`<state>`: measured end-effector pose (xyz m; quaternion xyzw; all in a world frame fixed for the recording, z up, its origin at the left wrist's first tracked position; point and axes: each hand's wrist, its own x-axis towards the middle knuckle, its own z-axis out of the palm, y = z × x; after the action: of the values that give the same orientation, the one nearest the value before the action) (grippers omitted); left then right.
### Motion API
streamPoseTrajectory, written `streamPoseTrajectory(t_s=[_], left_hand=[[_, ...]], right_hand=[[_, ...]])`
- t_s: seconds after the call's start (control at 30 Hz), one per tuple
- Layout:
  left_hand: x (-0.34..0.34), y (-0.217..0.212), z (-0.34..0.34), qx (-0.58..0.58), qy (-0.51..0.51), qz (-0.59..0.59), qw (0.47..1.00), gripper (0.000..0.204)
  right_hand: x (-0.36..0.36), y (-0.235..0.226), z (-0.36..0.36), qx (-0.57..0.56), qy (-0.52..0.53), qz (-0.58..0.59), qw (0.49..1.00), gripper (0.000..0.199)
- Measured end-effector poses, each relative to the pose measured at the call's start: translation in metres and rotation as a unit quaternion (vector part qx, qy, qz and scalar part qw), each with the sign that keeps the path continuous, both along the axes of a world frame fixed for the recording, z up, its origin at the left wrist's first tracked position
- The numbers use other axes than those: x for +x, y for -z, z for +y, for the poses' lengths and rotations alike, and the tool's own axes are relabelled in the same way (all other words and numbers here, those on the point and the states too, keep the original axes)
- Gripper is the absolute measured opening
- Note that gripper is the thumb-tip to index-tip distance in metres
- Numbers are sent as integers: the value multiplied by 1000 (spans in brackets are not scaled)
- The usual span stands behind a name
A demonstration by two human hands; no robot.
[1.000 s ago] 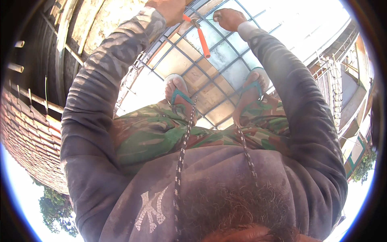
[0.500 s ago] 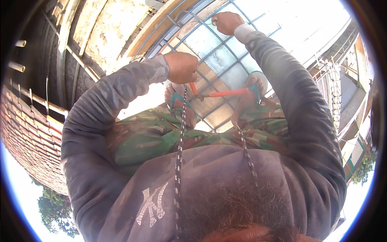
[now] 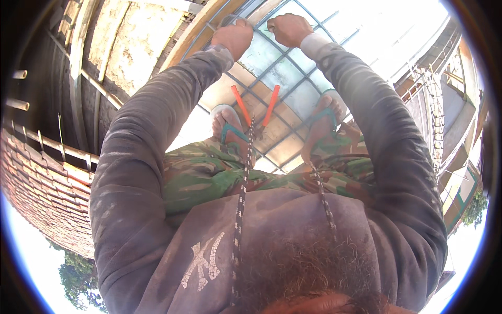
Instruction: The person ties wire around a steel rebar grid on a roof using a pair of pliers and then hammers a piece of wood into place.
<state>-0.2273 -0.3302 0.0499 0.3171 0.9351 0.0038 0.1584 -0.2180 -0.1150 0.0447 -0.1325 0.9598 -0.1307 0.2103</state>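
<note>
At the top, my left hand (image 3: 233, 39) is closed, its fingertips against the steel rods of a rebar grid (image 3: 277, 62). My right hand (image 3: 290, 30) is pinched shut just to its right, over the same grid. Whatever either hand holds is too small or hidden to make out. Between my feet lies a pair of pincers (image 3: 271, 104) with two orange handles, spread in a V and pointing away from me. Their jaws are hard to see near the hanging cord. Neither hand touches them.
My feet in teal-strapped sandals (image 3: 230, 131) stand either side of the pincers. Plywood panels (image 3: 272, 138) lie under the grid, with a timber board (image 3: 196, 32) along its left edge. Wooden poles (image 3: 78, 57) and a tiled roof (image 3: 44, 193) stand left; a rebar cage (image 3: 435, 112) is right.
My left hand has moved up and away, off the pincers, which now lie turned with both handles pointing away. The right hand has shifted slightly left.
</note>
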Motion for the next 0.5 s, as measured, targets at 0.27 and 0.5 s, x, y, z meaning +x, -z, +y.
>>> streamPoseTrajectory(t_s=[0.27, 0.5], left_hand=[[-1, 5, -3, 2, 54, 66, 996, 10], [1, 6, 1, -29, 55, 74, 995, 12]], right_hand=[[4, 6, 0, -13, -2, 51, 999, 22], [2, 13, 4, -16, -21, 79, 997, 23]])
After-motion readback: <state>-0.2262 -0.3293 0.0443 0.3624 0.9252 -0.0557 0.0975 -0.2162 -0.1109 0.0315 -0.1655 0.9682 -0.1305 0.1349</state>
